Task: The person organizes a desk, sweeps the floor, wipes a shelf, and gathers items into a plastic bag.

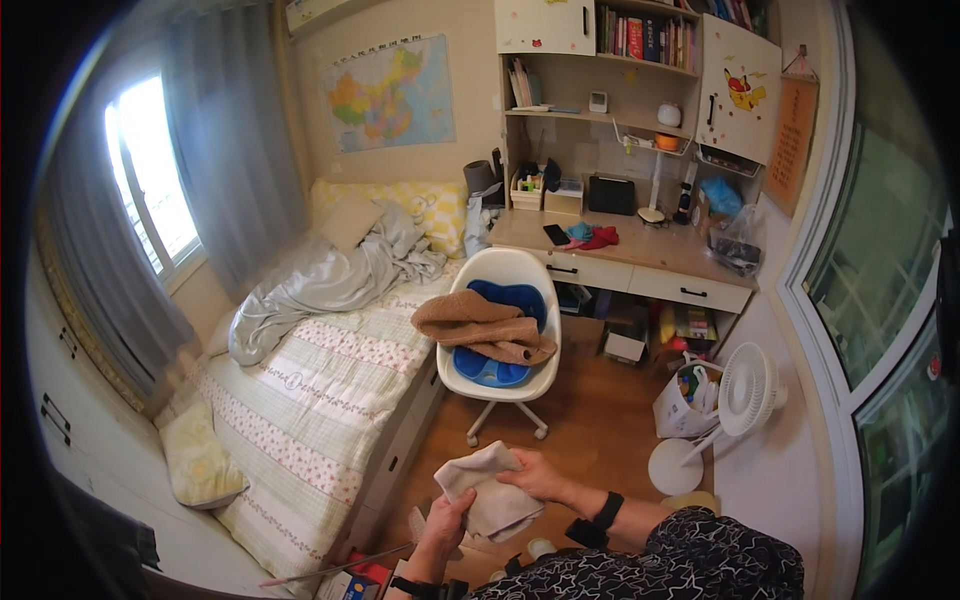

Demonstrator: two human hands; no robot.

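Note:
A folded pale cloth (491,495) is held in front of me between both hands. My left hand (448,519) grips its lower left edge with the thumb on top. Fingers of my right hand (541,475) pinch the upper right side of the cloth. Beyond the hands stands a white swivel chair (499,262), with a brown fleecy cloth or garment (487,322) lying over a blue seat cushion (491,367). On the desk (652,244) lie a black phone (556,235) and a small heap of red and blue cloth (600,236).
A bed (322,375) with a patterned quilt and a rumpled grey cover runs along the left. To the right stand a white fan (748,390) and a filled bag (675,416). A long thin rod (337,564) lies near my left forearm.

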